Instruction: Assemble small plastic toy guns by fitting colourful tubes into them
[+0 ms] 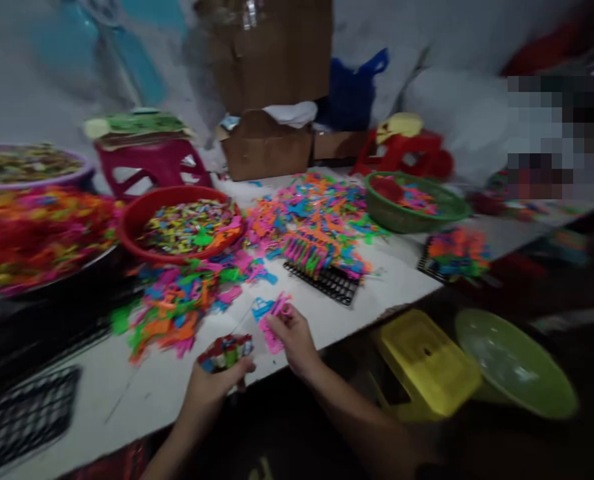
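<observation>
My left hand [214, 383], near the front edge of the white table [101, 393], is closed around a bunch of small colourful wrapped pieces [229, 350]; blur hides their exact kind. To its right, my right hand [299, 340] pinches a flat pink plastic piece [273, 333] just above the table. A blue plastic piece [261, 308] shows right beside the pink one; I cannot tell whether it is held too. Beyond my hands lies a pile of loose plastic pieces [177, 303] in orange, green, pink and blue. A black grid tray [339, 287] carries rows of similar pieces [307, 252].
A red basin [127, 230] of small wrapped pieces and a green basin [401, 219] stand farther back. Another black grid tray [27, 420] lies at left, and a third [429, 263] at right. A yellow stool [427, 360] stands below the table edge. Cardboard boxes [269, 150] line the wall.
</observation>
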Action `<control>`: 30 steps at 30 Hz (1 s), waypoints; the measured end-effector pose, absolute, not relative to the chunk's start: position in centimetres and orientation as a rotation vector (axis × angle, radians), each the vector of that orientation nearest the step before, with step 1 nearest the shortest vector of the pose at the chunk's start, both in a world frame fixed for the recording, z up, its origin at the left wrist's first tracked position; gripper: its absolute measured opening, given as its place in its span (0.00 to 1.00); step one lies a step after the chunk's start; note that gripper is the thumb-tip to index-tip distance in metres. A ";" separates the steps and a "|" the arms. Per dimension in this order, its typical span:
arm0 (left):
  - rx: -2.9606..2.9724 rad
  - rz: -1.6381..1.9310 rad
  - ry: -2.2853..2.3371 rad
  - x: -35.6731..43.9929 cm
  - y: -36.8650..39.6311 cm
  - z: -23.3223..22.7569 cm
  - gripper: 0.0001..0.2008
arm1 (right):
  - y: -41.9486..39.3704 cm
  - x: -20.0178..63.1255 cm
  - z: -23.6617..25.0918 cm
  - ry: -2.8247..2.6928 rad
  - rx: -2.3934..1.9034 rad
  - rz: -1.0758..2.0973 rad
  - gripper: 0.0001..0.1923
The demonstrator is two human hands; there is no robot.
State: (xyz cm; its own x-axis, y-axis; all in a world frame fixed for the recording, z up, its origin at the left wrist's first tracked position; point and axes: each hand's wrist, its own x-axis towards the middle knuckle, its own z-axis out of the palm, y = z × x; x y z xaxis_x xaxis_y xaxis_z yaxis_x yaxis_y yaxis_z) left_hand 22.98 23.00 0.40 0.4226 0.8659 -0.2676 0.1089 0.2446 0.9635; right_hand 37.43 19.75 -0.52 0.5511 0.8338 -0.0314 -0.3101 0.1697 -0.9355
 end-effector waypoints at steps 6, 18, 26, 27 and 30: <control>1.112 0.636 0.932 23.0 23.7 1.2 0.18 | 19.9 36.4 -0.6 -0.687 -1.167 0.952 0.15; 0.973 0.558 0.880 23.1 24.1 1.0 0.22 | 19.9 37.0 -0.8 -0.755 -1.193 0.969 0.16; 1.134 0.265 0.828 22.4 24.7 2.7 0.13 | 19.4 37.0 -1.1 -0.992 -1.173 1.005 0.14; 1.122 0.229 0.830 22.3 24.7 3.0 0.13 | 19.1 36.6 -0.8 -0.973 -1.156 1.014 0.14; 1.036 0.223 0.894 22.0 24.6 2.8 0.13 | 18.4 35.2 -0.2 -0.827 -1.088 1.005 0.16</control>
State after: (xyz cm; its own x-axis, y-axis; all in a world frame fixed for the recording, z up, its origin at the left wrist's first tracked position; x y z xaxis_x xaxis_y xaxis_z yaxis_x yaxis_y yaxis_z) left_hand 21.98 24.58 2.81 0.6391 0.5516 -0.5360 0.2353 0.5233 0.8190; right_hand 35.18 18.38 -0.18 0.3376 0.9396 0.0567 -0.2357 0.1427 -0.9613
